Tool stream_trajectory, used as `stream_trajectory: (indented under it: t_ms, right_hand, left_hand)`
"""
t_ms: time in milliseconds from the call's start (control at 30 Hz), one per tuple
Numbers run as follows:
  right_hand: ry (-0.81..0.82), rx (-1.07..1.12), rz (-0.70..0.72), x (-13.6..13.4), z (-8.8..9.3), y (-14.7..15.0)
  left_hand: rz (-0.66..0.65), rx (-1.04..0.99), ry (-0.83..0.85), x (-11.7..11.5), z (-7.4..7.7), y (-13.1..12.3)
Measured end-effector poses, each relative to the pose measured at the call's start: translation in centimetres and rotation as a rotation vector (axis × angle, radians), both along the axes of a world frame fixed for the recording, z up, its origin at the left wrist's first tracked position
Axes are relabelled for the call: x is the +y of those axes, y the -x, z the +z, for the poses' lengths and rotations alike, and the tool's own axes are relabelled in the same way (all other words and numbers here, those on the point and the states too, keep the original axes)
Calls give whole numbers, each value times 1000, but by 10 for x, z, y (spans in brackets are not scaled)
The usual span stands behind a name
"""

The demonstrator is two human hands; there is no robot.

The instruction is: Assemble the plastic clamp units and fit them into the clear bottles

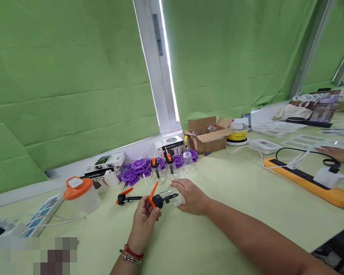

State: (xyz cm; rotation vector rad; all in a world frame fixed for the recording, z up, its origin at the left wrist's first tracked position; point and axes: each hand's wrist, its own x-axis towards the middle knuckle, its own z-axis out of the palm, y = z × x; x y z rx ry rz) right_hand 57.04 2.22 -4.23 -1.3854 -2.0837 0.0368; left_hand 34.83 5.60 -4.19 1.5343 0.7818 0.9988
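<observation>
My left hand (145, 217) is closed on a black spray-pump head with an orange trigger (156, 198), holding it just above the pale green table (246, 214). My right hand (190, 194) lies flat with fingers spread over a small clear bottle (176, 198) lying on its side, the pump's nozzle pointing at it. A second orange-and-black pump head (126, 198) lies on the table to the left. Behind stand clear bottles (187, 162), two fitted with pumps (169, 164), among purple plastic wheels (137, 168).
A clear jar with an orange lid (80, 193) and a white power strip (43, 214) sit at left. Small boxes (107, 162), an open cardboard box (208, 135) and a yellow bowl (237, 133) line the back. An orange power strip (306, 181) and another person's hand (339, 154) are at right.
</observation>
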Motion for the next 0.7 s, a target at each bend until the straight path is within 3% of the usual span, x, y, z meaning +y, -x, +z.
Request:
stream_trajectory:
  t_ms: [200,367,500,600,700]
  right_hand:
    - [67,150,18,4,-18,10]
    - [156,174,19,18,-25,27]
    - [131,111,-50,35,-22,45]
    - [129,79,-106,49,-18,62]
    - [177,51,-164,63,-13,81]
  left_hand:
    - [50,6,-76,1,-3,0]
    - [309,105,-160,14,-8,8]
    - [610,383,-278,38,-10,28]
    - [730,673,-423,53,-9,46]
    - [798,942,-431,61,-10,58]
